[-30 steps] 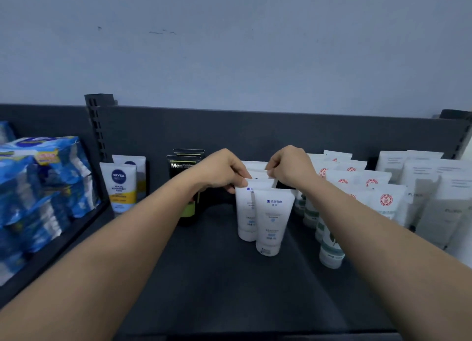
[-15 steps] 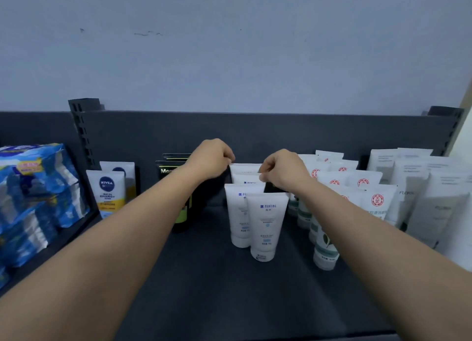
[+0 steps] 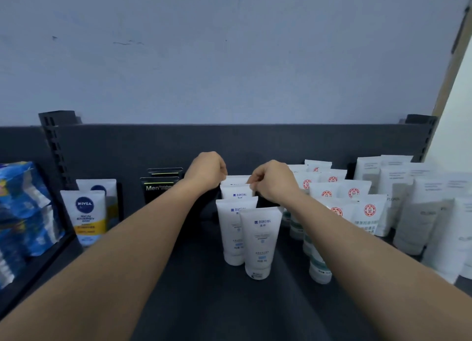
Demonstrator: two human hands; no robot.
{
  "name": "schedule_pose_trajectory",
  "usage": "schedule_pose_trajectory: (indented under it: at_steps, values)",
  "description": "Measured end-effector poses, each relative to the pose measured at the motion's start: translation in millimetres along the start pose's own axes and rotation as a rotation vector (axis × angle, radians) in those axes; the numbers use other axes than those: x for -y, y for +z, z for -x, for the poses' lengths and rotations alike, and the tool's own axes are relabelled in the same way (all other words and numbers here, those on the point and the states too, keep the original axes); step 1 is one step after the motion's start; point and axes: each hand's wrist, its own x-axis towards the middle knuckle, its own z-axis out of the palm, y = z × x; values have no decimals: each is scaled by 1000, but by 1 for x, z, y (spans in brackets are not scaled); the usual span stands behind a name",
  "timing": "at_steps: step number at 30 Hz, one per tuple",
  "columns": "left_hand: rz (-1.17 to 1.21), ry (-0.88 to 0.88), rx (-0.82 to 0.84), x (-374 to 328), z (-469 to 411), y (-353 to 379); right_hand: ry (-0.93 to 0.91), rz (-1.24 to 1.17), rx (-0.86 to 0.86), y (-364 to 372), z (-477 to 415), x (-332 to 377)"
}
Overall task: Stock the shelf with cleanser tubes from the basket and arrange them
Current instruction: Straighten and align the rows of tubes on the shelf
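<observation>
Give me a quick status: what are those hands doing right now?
Left hand and right hand pinching the tops of the rear white tubes. Four tubes in a row, front tube upright. Nothing blocking.

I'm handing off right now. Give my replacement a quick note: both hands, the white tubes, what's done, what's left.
Left hand: curled at the top left corner of the rearmost white blue-print cleanser tubes; grip hidden.
Right hand: pinching the top right corner of the second-from-back tube.
Tubes: four stand cap-down in a file on the dark shelf, the front tube offset right.
Done: four shelved.
Left: straighten the file. Basket out of view, so remaining stock unknown.
</observation>
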Motion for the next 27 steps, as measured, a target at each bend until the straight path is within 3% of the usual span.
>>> schedule_pose_trajectory:
  at_steps: [12,17,20,24,27]
  values:
    - [28,3,11,1,9,-5,-23,-9,63,-6,3,-2]
    - [146,71,-36,-12,25,-25,-128,25,15,-27,19,13]
    - [311,103,97,-13,42,-39,-181,21,9,-43,37,22]
    - [262,119,334,-7,64,-42,-196,145,96,-58,60,20]
    - [230,76,302,-4,72,-31,-192,269,204,-56,71,15]
